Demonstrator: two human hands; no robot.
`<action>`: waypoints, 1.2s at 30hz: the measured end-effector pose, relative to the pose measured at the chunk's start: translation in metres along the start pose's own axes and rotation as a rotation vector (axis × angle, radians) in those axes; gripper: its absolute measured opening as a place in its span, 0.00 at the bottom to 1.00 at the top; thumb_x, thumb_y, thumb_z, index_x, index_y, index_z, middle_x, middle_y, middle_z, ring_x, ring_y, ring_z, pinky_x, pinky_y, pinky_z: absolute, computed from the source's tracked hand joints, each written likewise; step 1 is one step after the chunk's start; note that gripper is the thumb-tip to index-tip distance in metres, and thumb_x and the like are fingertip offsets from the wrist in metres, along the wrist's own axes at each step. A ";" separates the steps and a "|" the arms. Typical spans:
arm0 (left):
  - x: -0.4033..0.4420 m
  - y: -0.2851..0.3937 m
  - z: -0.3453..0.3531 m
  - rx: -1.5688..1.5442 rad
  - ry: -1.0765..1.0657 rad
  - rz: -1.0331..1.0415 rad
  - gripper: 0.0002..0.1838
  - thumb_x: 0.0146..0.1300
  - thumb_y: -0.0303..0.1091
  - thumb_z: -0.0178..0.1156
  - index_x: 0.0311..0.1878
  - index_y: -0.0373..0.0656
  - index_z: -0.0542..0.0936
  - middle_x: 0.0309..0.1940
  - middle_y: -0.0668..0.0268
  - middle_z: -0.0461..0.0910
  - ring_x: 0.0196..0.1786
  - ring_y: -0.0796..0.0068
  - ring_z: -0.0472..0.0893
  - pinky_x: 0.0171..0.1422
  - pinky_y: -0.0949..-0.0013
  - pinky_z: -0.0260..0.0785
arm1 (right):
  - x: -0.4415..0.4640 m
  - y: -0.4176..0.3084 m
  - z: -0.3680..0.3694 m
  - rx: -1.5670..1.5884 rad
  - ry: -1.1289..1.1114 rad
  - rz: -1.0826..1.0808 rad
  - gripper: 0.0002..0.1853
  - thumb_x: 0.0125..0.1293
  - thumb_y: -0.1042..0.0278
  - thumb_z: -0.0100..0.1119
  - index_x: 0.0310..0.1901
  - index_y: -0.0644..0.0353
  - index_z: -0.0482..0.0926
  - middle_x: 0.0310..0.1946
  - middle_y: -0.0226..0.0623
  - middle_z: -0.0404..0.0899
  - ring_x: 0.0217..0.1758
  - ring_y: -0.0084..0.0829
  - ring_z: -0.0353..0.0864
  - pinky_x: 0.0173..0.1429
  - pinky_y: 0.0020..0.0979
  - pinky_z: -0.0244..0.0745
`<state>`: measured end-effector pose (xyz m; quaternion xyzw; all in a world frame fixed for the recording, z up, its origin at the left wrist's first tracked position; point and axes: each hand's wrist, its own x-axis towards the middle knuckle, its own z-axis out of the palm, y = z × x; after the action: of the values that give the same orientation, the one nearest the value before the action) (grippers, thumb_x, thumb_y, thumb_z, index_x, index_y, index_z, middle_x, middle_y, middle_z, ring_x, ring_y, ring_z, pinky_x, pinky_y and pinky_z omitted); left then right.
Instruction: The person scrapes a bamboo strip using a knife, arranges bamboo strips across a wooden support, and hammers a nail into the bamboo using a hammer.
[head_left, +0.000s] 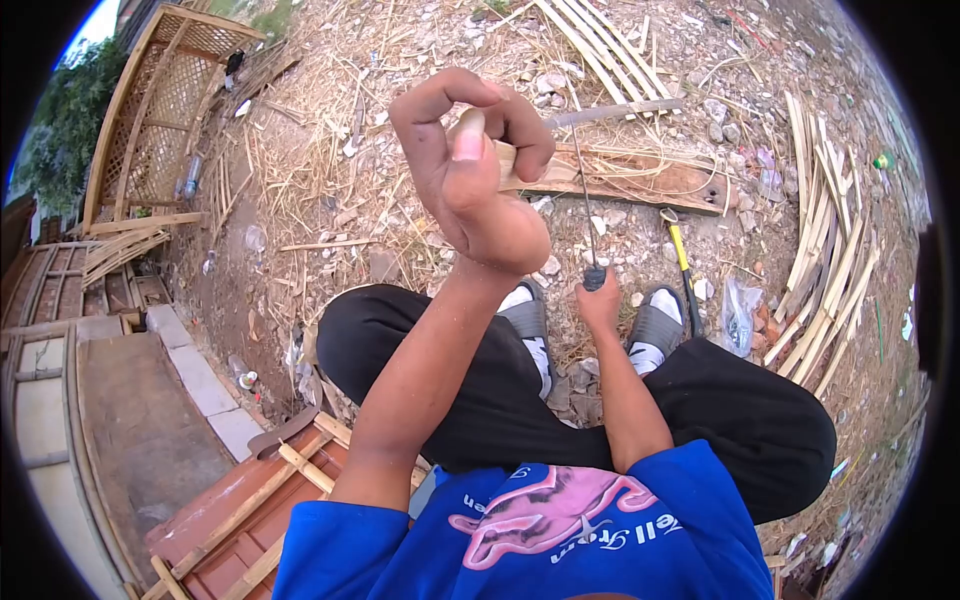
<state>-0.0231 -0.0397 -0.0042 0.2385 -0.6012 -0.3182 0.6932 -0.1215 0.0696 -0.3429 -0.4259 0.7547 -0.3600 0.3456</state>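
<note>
My left hand (pixel 470 170) is raised close to the camera, its fingers curled round toward the thumb. A thin greyish wooden strip (pixel 615 112) runs out to the right from behind these fingers; the gripped part is mostly hidden. Lower down, between my feet, my right hand (pixel 599 300) is closed on the dark wrapped handle of a knife (pixel 590 225). Its long narrow blade points forward, seen nearly edge-on, and crosses in front of a thick wooden plank (pixel 680 183) on the ground. Pale shavings lie on that plank.
A hammer (pixel 682 255) with a yellow and black handle lies beside my right foot. Split strips (pixel 830 250) are piled at the right, with more strips (pixel 600 50) ahead. A clear plastic bag (pixel 738 312) is near the hammer. A lattice frame (pixel 150 110) and panels (pixel 140 430) stand left.
</note>
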 end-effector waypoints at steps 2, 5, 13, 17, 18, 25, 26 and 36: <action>-0.002 0.002 0.002 -0.004 -0.020 -0.011 0.14 0.68 0.40 0.38 0.51 0.43 0.62 0.14 0.64 0.61 0.19 0.76 0.59 0.25 0.68 0.56 | 0.003 -0.001 -0.009 0.014 -0.035 0.040 0.16 0.48 0.70 0.66 0.40 0.62 0.75 0.30 0.48 0.81 0.35 0.50 0.82 0.42 0.46 0.74; -0.003 0.001 0.009 0.003 -0.005 0.004 0.14 0.68 0.40 0.38 0.51 0.43 0.62 0.14 0.64 0.61 0.18 0.76 0.59 0.24 0.68 0.56 | 0.000 -0.012 -0.013 0.008 -0.048 0.035 0.16 0.48 0.69 0.67 0.40 0.61 0.75 0.30 0.47 0.81 0.35 0.49 0.82 0.42 0.43 0.74; 0.002 -0.003 0.005 0.018 0.030 0.036 0.15 0.69 0.40 0.38 0.52 0.43 0.63 0.13 0.64 0.61 0.18 0.77 0.59 0.24 0.69 0.56 | -0.011 -0.045 -0.003 0.137 0.061 0.003 0.17 0.50 0.68 0.68 0.42 0.61 0.76 0.26 0.43 0.79 0.29 0.42 0.81 0.38 0.40 0.74; 0.002 -0.003 0.004 0.025 0.043 0.029 0.15 0.69 0.41 0.38 0.52 0.43 0.63 0.13 0.64 0.61 0.18 0.77 0.58 0.23 0.70 0.56 | -0.005 -0.083 -0.014 0.250 0.017 -0.156 0.21 0.51 0.71 0.67 0.48 0.62 0.76 0.27 0.42 0.82 0.30 0.40 0.84 0.40 0.39 0.77; 0.002 -0.004 0.004 0.021 0.048 0.026 0.15 0.69 0.41 0.38 0.52 0.43 0.63 0.13 0.64 0.61 0.18 0.77 0.58 0.23 0.70 0.56 | -0.004 -0.081 -0.014 0.258 0.005 -0.149 0.21 0.50 0.71 0.67 0.48 0.62 0.76 0.28 0.43 0.82 0.31 0.41 0.84 0.40 0.40 0.77; 0.003 -0.003 -0.003 -0.005 0.103 0.025 0.14 0.68 0.40 0.37 0.50 0.43 0.63 0.15 0.66 0.63 0.18 0.81 0.59 0.23 0.74 0.52 | -0.007 0.007 0.001 0.006 -0.028 0.084 0.17 0.48 0.69 0.67 0.41 0.62 0.76 0.29 0.47 0.81 0.35 0.47 0.83 0.43 0.44 0.75; 0.004 -0.004 -0.003 -0.019 0.096 0.037 0.13 0.68 0.40 0.37 0.49 0.42 0.63 0.15 0.67 0.65 0.18 0.83 0.59 0.24 0.76 0.51 | -0.006 0.009 -0.001 0.012 -0.069 0.143 0.17 0.48 0.69 0.67 0.41 0.62 0.76 0.30 0.48 0.82 0.36 0.49 0.83 0.45 0.45 0.75; 0.005 -0.005 0.004 0.026 0.105 0.069 0.14 0.68 0.39 0.37 0.50 0.42 0.63 0.15 0.66 0.64 0.17 0.81 0.59 0.23 0.74 0.53 | -0.018 -0.048 -0.010 0.104 0.009 0.047 0.19 0.50 0.67 0.66 0.45 0.61 0.76 0.30 0.47 0.82 0.35 0.45 0.84 0.43 0.44 0.76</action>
<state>-0.0272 -0.0463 -0.0038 0.2429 -0.5760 -0.2736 0.7310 -0.1038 0.0697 -0.2945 -0.3877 0.7465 -0.3922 0.3722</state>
